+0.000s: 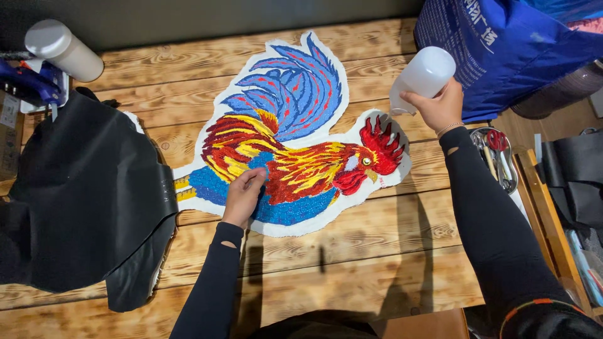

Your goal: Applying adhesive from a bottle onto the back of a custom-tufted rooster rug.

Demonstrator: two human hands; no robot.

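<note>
A wooden table [377,232] fills the view. A black sheet [81,201] covers its left part, lapping over the tail end of the rooster piece. A blue bag [502,50] sits at the upper right corner.

The rooster piece [295,144], a tufted figure on white backing, lies flat at the table's centre, head to the right, blue tail feathers toward the far edge.

The left hand [244,196] rests on the rooster's blue lower body, fingers curled loosely and pressing down; it grips nothing.

The right hand [440,107] is closed around a white bottle [422,76], held tilted above the table just beyond the rooster's red comb, clear of the surface.

A second white bottle [63,49] lies at the upper left, beside a blue tool [28,85]. A metal tray [496,157] with small tools sits right of the table.
</note>
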